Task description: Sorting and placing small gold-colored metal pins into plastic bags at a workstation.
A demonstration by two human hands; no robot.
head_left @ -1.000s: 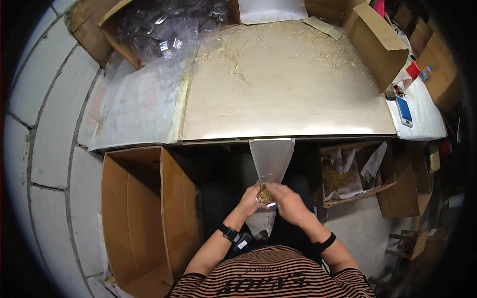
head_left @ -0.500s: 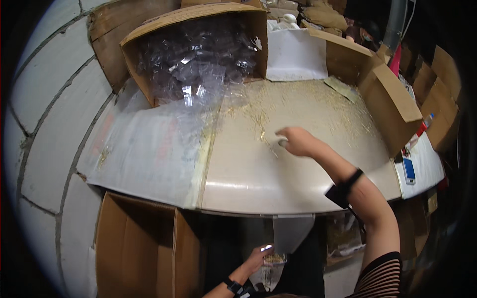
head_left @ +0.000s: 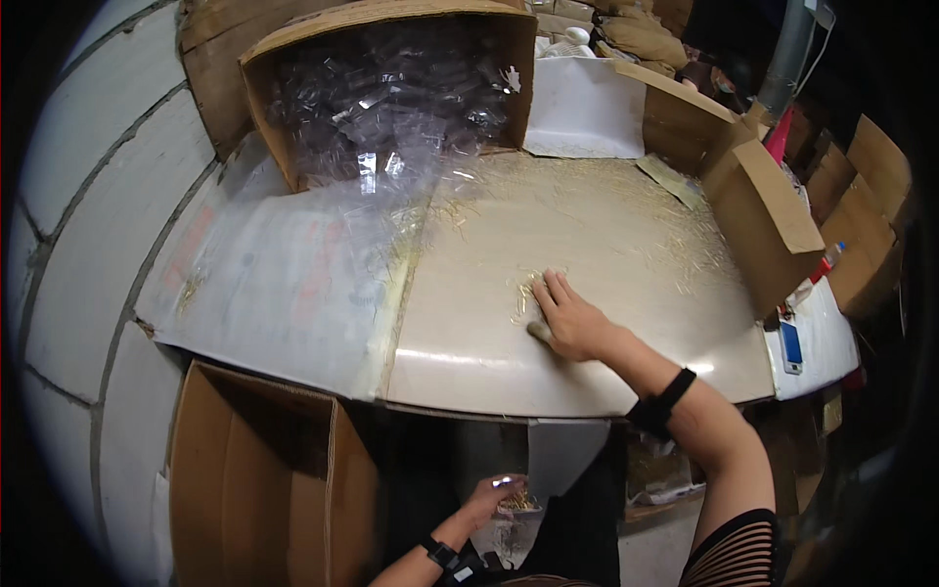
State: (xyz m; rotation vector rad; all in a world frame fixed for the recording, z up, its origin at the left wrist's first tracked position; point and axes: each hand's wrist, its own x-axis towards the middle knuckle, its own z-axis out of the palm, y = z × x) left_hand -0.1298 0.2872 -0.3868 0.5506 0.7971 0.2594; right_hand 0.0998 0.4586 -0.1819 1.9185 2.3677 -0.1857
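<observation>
My right hand (head_left: 577,321) lies on the beige tabletop (head_left: 469,333), fingers stretched out over a small cluster of thin golden pieces (head_left: 525,293). The thumb points toward the pieces and has a dark greyish covering on its tip. Below the table's front edge, my left hand (head_left: 486,501) grips a clear plastic bag (head_left: 511,533) with golden pieces showing in its mouth. More golden pieces (head_left: 699,245) are scattered along the back and right of the tabletop. They are too small to name.
A cardboard box (head_left: 249,93) on its side spills clear plastic bags (head_left: 391,127) at the back left. An open carton (head_left: 259,489) stands below left. Cardboard flaps (head_left: 773,220) wall the right side, beside a blue-topped device (head_left: 790,347). Block wall (head_left: 98,196) borders the left.
My right hand has come down and nearer to me, its fingers now flat on the table. The golden pieces by it have been drawn nearer. My left hand keeps its hold.
</observation>
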